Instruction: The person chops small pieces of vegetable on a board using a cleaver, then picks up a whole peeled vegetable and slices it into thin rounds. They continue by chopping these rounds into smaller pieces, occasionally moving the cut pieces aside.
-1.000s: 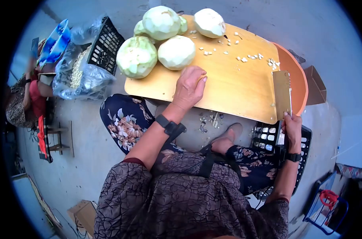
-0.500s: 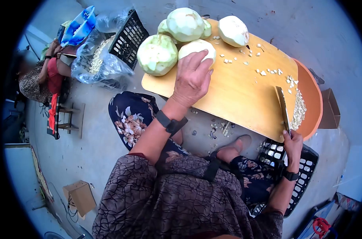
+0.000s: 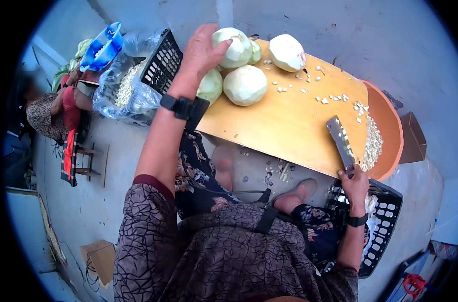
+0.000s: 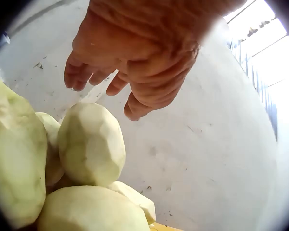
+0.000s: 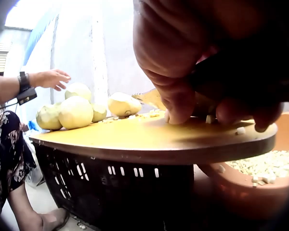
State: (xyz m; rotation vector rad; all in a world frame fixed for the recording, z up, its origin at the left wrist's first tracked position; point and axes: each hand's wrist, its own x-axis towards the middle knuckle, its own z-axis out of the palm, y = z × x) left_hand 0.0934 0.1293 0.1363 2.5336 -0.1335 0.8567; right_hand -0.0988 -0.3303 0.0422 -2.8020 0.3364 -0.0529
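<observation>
On wooden board (image 3: 289, 118), left end: peeled round vegetables (image 3: 245, 85), sitting piled; likely heavy, firm, slippery, best cupped round widest part. Left hand (image 3: 201, 50): hovering beside topmost, fingers spread. Right hand (image 3: 356, 187): gripping knife (image 3: 339, 141) near right edge.

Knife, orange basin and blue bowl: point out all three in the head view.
Knife (image 3: 338, 141): head view, on the flat of the blade.
Orange basin (image 3: 392, 126): head view, on the bare wall.
Blue bowl (image 3: 91, 61): head view, on the wall.
</observation>
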